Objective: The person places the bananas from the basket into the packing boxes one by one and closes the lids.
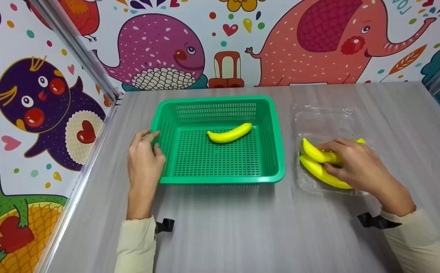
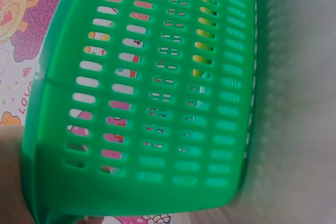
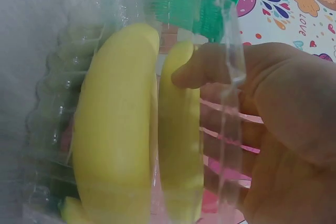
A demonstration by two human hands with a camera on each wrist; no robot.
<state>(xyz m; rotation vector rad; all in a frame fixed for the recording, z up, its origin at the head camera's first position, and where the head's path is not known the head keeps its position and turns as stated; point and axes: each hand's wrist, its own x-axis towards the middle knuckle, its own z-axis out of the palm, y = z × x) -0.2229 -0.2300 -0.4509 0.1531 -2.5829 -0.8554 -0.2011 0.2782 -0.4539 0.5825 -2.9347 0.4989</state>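
Note:
A green plastic basket (image 1: 220,180) stands on the table with one yellow banana (image 1: 230,134) lying inside. At its left side my left hand (image 1: 146,161) holds the rim between fingers and thumb. The basket's slotted wall (image 2: 131,124) fills most of the left wrist view, hiding most of that hand's fingers. To the right, in a clear plastic tray (image 1: 303,185), my right hand (image 1: 356,165) grips the upper banana (image 1: 315,151), thumb on the near side. A lower banana (image 1: 324,174) lies beside it. A yellow tip (image 1: 361,140) shows beyond the knuckles; I cannot tell which banana it belongs to.
The grey table (image 1: 220,227) meets a wall panel (image 1: 235,41) with printed cartoon animals at the back. Another printed panel (image 1: 7,125) rises on the left, framed by a metal rail. Black straps (image 1: 379,221) circle both wrists.

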